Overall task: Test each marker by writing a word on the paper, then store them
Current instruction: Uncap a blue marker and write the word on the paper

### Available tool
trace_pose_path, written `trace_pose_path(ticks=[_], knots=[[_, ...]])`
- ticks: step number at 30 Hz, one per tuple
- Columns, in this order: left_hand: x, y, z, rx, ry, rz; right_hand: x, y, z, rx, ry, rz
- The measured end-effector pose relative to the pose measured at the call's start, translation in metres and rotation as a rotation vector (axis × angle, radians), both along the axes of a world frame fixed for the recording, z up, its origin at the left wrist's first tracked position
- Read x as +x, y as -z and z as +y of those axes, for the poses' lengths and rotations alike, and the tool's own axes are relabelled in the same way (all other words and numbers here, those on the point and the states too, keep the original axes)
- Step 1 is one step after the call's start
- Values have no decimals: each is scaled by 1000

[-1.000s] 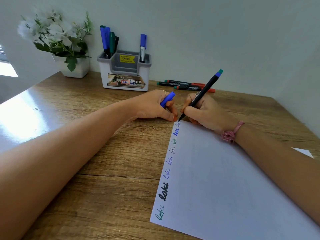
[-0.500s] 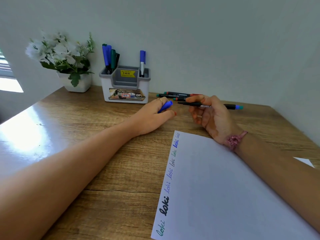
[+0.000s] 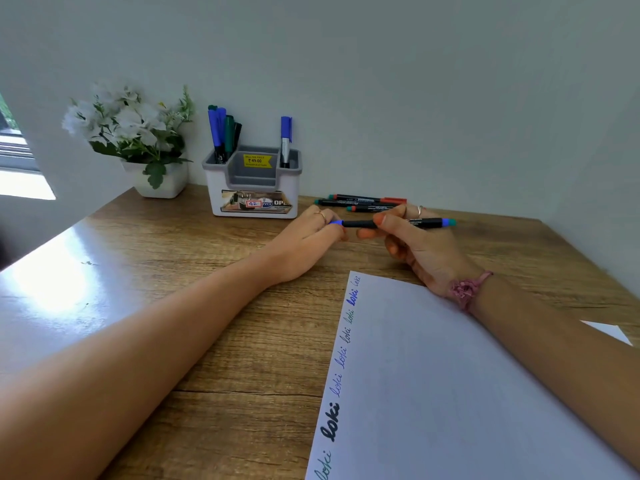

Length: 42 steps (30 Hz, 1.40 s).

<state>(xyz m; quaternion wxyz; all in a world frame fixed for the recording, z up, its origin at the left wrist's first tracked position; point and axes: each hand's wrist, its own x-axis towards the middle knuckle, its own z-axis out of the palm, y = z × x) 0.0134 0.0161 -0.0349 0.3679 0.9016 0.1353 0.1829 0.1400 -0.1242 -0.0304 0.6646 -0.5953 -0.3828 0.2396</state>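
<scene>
My right hand (image 3: 420,244) grips a black marker (image 3: 394,223) held level above the desk, its blue-green end pointing right. My left hand (image 3: 308,240) pinches the blue cap (image 3: 335,222) at the marker's left end, where cap and marker meet. The white paper (image 3: 433,386) lies in front of my hands, with the word "loki" written several times along its left edge. Three capped markers (image 3: 367,202) lie on the desk behind my hands. The white and grey holder (image 3: 254,183) holds several markers upright.
A white pot of white flowers (image 3: 138,143) stands at the back left beside the holder. The wall runs close behind the wooden desk (image 3: 221,334). A bright glare covers the desk's left part. A white paper corner (image 3: 609,330) shows past my right forearm.
My right hand lifted the marker off the paper and turned it level. My left hand brought the blue cap onto the marker's tip. The camera tilted up.
</scene>
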Motion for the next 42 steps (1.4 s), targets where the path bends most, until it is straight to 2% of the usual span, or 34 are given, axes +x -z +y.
trace_pose_path(ticks=[3,5,7,8,11,14,17,22,30,35,39,42], knots=[[-3,-1,1,-85,-3,-55,3,0,0,-1,41,-29],[-3,-1,1,-38,19,-57,3,3,1,-11,-8,-112],[-2,0,2,-24,36,-78,3,4,1,-26,-84,-92],[-2,0,2,-96,29,-115,5,3,0,-33,-128,-41],[-3,-2,7,-470,13,-248,6,1,1,-39,-177,81],[-3,-2,10,-575,-1,-237,3,-1,2,-19,-124,113],[-1,0,11,-623,-28,-193,3,1,3,-64,-131,36],[5,2,12,-535,-121,-133,3,5,3,-117,-165,-164],[5,3,11,-473,-115,-95,1,6,3,-119,-206,-277],[3,0,10,-552,-48,-125,2,5,4,-90,-162,-204],[-3,-8,4,-372,22,-101,4,0,6,-10,-79,19],[-10,-22,7,-336,-60,-221,4,-4,6,-14,-43,116]])
